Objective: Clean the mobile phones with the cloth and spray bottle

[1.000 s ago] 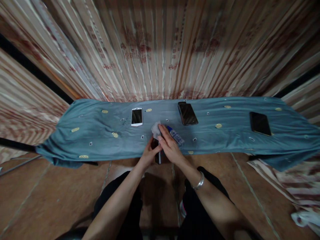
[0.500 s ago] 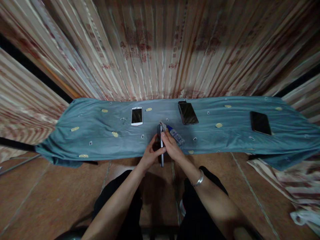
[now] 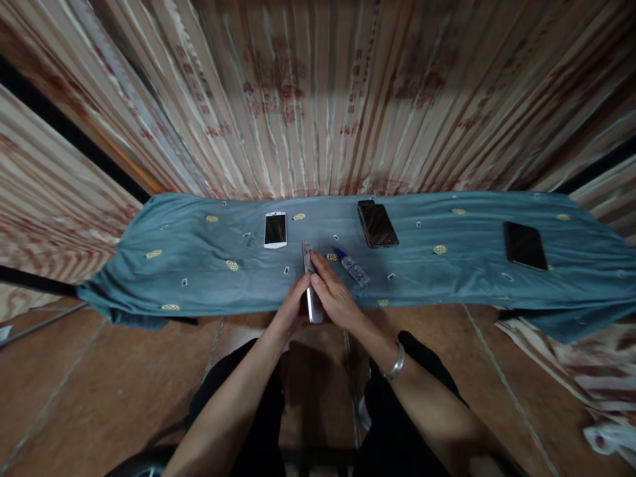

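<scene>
A phone (image 3: 313, 306) stands on edge between my two hands, its narrow silvery side facing up. My left hand (image 3: 294, 306) is closed around its left side, with most of the fingers hidden beneath. My right hand (image 3: 334, 297) presses against the right face, thumb on the near part and fingers reaching toward the far end. Whether a cloth lies under the right fingers I cannot tell. Just right of the hands, a clear bottle with a blue pointed cap (image 3: 354, 267) lies on the teal cloth (image 3: 258, 281).
A white phone (image 3: 275, 230) lies beyond my left hand. Farther right are a dark phone (image 3: 378, 225), with another dark item partly under it, and a black device (image 3: 525, 246). Striped curtains (image 3: 318, 99) hang behind the cloth-covered surface. My knees are below its front edge.
The phone has shifted slightly left and tilted, showing more of its edge. My right fingers have moved off the bottle's side, so its cap shows fully. The pale scrap at the fingertips is less visible.
</scene>
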Demonstrator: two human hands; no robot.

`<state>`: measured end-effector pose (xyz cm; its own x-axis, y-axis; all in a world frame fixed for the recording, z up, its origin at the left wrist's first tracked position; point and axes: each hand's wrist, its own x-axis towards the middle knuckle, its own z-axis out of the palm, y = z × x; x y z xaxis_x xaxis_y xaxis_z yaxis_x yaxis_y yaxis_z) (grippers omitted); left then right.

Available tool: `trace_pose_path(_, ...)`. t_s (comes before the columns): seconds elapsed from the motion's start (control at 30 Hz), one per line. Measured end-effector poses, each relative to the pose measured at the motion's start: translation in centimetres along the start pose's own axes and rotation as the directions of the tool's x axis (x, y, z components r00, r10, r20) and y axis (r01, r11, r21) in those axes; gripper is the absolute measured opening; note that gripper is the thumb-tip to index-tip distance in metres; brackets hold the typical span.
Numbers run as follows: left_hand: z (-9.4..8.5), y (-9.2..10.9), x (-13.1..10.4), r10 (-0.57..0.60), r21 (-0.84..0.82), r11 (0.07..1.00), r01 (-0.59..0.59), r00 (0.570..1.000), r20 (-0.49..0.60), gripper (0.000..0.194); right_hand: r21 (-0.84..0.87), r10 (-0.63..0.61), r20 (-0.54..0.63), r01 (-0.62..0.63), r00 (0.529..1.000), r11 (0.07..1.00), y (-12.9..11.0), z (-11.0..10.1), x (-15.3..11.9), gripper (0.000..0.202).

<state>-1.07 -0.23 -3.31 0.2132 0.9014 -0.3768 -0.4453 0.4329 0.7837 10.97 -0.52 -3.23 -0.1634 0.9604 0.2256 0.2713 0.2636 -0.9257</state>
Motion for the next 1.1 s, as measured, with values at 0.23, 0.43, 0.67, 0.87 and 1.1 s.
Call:
trace_pose_path(0.23, 0.5, -0.2, -0.4, -0.022, 0.017, 1.000, 0.020, 0.996, 0.092, 0.061, -0.049, -0.046, -0.028, 0.044, 0.999, 0.998, 0.3, -0.6, 0.5, 0.062)
trace_pose_path(0.43, 0.4, 0.1, -0.9, -0.106, -0.008, 0.994, 0.106, 0.994, 0.014, 0.042, -0.075, 0.000, -0.042, -0.003, 0.999, 0.997, 0.7, -0.7, 0.9, 0.065)
trace_pose_path(0.67, 0.0, 1.0, -1.3, -0.140, -0.080, 0.986, 0.144, 0.989, 0.051, 0.052, -0.126, 0.064, -0.066, -0.072, 0.996, 0.989, 1.1, -0.3, 1.2, 0.071)
trace_pose_path(0.87, 0.6, 1.6, -1.5, -0.137, -0.151, 0.979, 0.136, 0.991, 0.002, 0.053, -0.147, 0.082, -0.059, -0.090, 0.995, 0.985, 1.3, 0.1, 1.0, 0.070)
trace_pose_path(1.1, 1.2, 2.4, -1.4, -0.091, -0.173, 0.982, 0.075, 0.992, -0.090, 0.057, -0.145, 0.028, 0.032, -0.023, 0.999, 0.989, 0.6, 1.0, 0.0, 0.060)
